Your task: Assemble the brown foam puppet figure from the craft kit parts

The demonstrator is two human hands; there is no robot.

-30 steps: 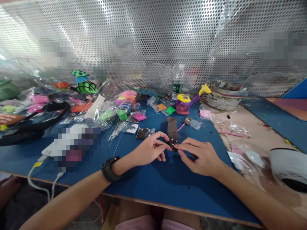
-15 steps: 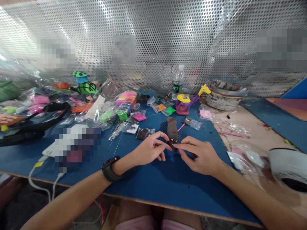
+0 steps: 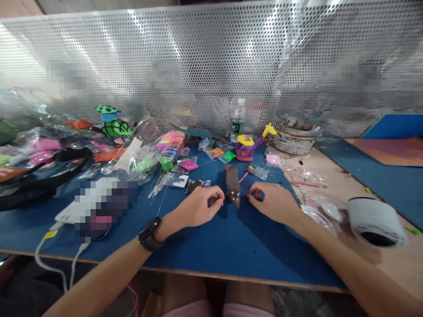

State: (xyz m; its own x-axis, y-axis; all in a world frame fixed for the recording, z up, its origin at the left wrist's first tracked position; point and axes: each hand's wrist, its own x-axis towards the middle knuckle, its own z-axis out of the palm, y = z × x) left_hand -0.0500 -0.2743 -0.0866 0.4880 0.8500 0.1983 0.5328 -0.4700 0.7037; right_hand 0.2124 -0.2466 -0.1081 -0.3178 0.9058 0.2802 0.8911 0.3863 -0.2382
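A dark brown clay animal figure point(image 3: 232, 179) lies on the blue table between my hands. Its head points toward me, with small pale eyes and a pink spot at the snout. My left hand point(image 3: 200, 206) is just left of the head, thumb and forefinger pinched together. On the other side, my right hand point(image 3: 276, 203) is closed in a pinch a little apart from the figure. Thin wire-like lines show near its fingertips; whether it holds them, I cannot tell. Anything between the fingertips of either hand is too small to make out. A pink stick point(image 3: 243, 177) lies beside the figure.
Bagged clay point(image 3: 189, 165) and thin metal wires point(image 3: 159, 185) lie behind my left hand. A clay giraffe point(image 3: 269, 130), a water bottle point(image 3: 237, 121) and a paper-covered bowl point(image 3: 296, 137) stand farther back. A white container point(image 3: 373, 218) is at right, a white power bank point(image 3: 82, 200) at left.
Both hands have drawn apart from the figure's head, left hand leftward and right hand slightly rightward. The head with its eyes and pink snout now shows. The camera view has shifted slightly.
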